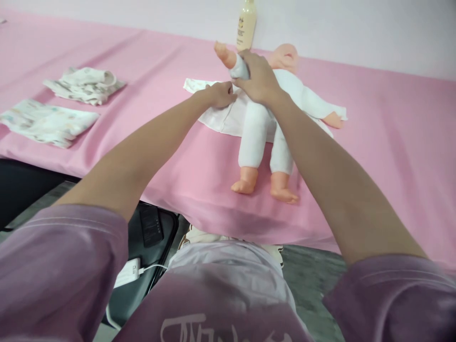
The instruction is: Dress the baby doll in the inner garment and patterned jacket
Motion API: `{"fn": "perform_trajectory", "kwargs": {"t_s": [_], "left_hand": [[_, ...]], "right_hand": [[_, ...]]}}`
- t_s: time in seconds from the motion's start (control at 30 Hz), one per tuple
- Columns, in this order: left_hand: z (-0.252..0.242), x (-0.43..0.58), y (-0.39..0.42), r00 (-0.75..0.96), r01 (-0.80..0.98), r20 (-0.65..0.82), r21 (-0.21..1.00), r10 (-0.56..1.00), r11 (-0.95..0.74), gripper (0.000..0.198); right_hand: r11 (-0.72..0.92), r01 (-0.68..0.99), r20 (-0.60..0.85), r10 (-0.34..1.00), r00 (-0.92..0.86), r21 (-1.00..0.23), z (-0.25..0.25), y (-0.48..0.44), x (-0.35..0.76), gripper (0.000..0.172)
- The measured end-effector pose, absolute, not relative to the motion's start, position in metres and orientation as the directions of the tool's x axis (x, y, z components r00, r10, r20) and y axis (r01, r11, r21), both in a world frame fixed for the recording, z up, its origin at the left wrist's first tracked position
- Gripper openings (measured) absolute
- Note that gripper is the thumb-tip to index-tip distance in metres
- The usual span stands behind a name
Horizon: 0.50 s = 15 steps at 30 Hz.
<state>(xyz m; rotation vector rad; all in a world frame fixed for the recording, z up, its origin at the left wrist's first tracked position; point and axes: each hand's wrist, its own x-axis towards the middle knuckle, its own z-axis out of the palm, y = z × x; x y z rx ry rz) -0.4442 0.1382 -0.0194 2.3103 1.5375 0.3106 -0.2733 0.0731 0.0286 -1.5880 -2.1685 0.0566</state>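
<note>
Head view: doll (263, 118) lay on its back on a white cloth (221, 116) on the pink tabletop (160, 156). Right hand (258, 78) fingers were clenched around the doll's raised arm. Left hand (221, 93) fingers pinched the cloth. Bottle (246, 23) stood behind.

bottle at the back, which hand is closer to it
Right. The right hand grips the doll's raised arm just below the bottle; the left hand rests lower, on the white cloth.

Surface: table under pink cloth (392, 142). Landmark: doll (270, 123), lying on its back. Beneath the doll: 1 white garment (221, 116), spread flat. Well left of the doll: 2 folded printed garments (85, 84) (48, 122). Behind the doll: 1 cream bottle (246, 23), upright.
</note>
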Motion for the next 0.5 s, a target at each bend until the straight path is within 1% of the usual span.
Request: {"fn": "perform_trajectory", "kwargs": {"t_s": [0.13,0.23,0.3,0.43,0.5], "left_hand": [[-0.017,-0.453,0.146,0.430,0.835,-0.077,0.414,0.900,-0.363,0.050],[-0.015,-0.456,0.148,0.434,0.838,-0.103,0.411,0.895,-0.358,0.050],[-0.015,-0.457,0.148,0.424,0.839,-0.107,0.420,0.899,-0.346,0.051],[-0.015,-0.457,0.149,0.404,0.831,-0.102,0.455,0.909,-0.318,0.065],[-0.016,-0.458,0.150,0.404,0.831,-0.104,0.457,0.909,-0.317,0.068]], "right_hand": [[0.392,0.892,0.310,0.897,-0.316,-0.224,0.046,0.082,-0.276,0.051],[0.361,0.916,0.282,0.910,-0.304,-0.176,0.060,0.091,-0.272,0.049],[0.331,0.932,0.258,0.922,-0.288,-0.144,0.067,0.093,-0.270,0.052],[0.311,0.949,0.186,0.936,-0.297,-0.046,0.074,0.088,-0.269,0.055],[0.325,0.946,0.165,0.933,-0.321,0.003,0.075,0.083,-0.271,0.055]]}}
